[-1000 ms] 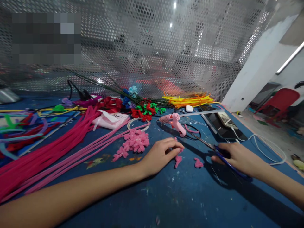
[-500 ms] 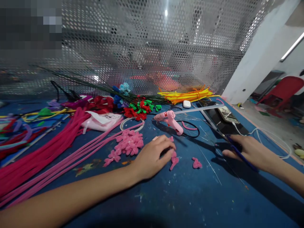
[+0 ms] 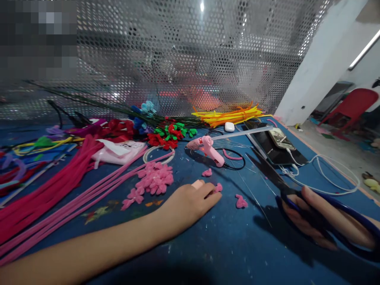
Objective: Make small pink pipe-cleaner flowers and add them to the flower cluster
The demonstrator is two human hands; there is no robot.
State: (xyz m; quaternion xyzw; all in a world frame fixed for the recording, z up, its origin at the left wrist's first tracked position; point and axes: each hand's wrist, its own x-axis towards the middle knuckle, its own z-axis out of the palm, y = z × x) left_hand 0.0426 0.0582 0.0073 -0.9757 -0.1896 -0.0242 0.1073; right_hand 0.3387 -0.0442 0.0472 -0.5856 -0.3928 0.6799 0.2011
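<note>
My left hand (image 3: 190, 202) rests low over the blue table, its fingers curled together on a small pink pipe-cleaner piece (image 3: 218, 187) that pokes out at the fingertips. Two more twisted pink pieces lie near it: one piece (image 3: 207, 172) just beyond the fingers, another piece (image 3: 241, 201) to their right. On the right, my right hand (image 3: 335, 221) has its fingers through the blue handles of a pair of scissors (image 3: 271, 172), whose dark blades point away and to the left. A cluster of pink fuzzy flowers (image 3: 156, 178) sits left of my left hand.
Beyond my hands lies a pink glue gun (image 3: 208, 148) with a long glue stick. Pink pipe cleaners (image 3: 59, 178) spread along the left. Yellow pipe cleaners (image 3: 228, 114) lie at the back. A phone (image 3: 280, 138) with a white cable (image 3: 323, 192) rests on a black tablet-like slab (image 3: 264, 148).
My right hand has lifted the scissors and brought them nearer, turning the handles toward me. My left fingers have closed over a pink piece that was lying by them. The view has shifted slightly.
</note>
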